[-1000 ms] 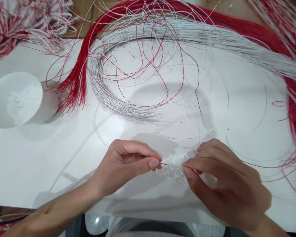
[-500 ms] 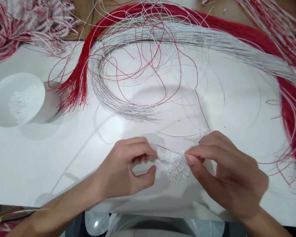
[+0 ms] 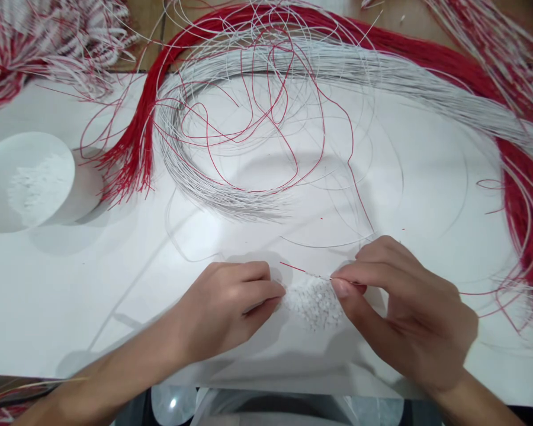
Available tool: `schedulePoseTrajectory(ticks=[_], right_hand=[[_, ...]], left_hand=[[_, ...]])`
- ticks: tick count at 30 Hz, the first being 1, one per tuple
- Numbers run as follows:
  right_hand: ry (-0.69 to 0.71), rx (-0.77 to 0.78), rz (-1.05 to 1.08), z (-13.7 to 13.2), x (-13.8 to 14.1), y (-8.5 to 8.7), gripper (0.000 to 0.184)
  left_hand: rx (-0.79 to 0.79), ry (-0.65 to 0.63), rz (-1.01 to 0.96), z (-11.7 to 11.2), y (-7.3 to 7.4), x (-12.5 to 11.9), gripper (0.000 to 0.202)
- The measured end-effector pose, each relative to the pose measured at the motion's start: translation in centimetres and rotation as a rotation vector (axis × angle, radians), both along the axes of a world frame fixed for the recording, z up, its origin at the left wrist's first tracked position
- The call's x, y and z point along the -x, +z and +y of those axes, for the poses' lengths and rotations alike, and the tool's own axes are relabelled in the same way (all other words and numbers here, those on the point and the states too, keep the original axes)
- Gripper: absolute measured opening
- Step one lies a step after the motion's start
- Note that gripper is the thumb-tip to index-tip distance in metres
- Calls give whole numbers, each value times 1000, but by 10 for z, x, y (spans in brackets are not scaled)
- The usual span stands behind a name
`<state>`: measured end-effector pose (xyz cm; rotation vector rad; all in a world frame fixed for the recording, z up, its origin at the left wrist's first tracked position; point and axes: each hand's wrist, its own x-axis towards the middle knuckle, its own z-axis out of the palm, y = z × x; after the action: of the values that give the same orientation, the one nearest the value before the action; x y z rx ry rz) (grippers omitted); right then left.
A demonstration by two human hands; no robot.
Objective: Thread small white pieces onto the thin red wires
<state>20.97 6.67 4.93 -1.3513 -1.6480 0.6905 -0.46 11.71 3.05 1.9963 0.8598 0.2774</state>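
Observation:
My right hand (image 3: pixel 395 302) pinches a thin red wire (image 3: pixel 292 267) between thumb and forefinger. The wire's bare red end points left, and a few tiny white pieces appear to sit on it close to my fingertips. Under it lies a small heap of tiny white pieces (image 3: pixel 315 305) on the white table. At the heap's left edge my left hand (image 3: pixel 235 307) is closed in a pinch. Whatever its fingertips hold is too small to make out. A thin white wire (image 3: pixel 324 245) curves just behind my right fingers.
A white cup (image 3: pixel 29 177) with more white pieces leans at the left. Behind my hands lie a red wire bundle (image 3: pixel 146 118) and a white wire bundle (image 3: pixel 231 204). Red-and-white bundles (image 3: pixel 62 47) fill the back corners. The table's front edge is close to me.
My left thumb and fingers were apart at the heap's left edge and have now closed together. My right hand still holds the red wire in nearly the same place.

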Motion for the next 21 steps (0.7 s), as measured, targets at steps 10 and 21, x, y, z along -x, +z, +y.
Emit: schedulePoseTrajectory(ticks=[10,21], right_hand=[[3,9,-1,0,0,1,10],[29,10,-7,-1,2,2,11]], left_hand=[[117,138,-21,9,7,-5,13],[807,599,-250,14,15,-3,10]])
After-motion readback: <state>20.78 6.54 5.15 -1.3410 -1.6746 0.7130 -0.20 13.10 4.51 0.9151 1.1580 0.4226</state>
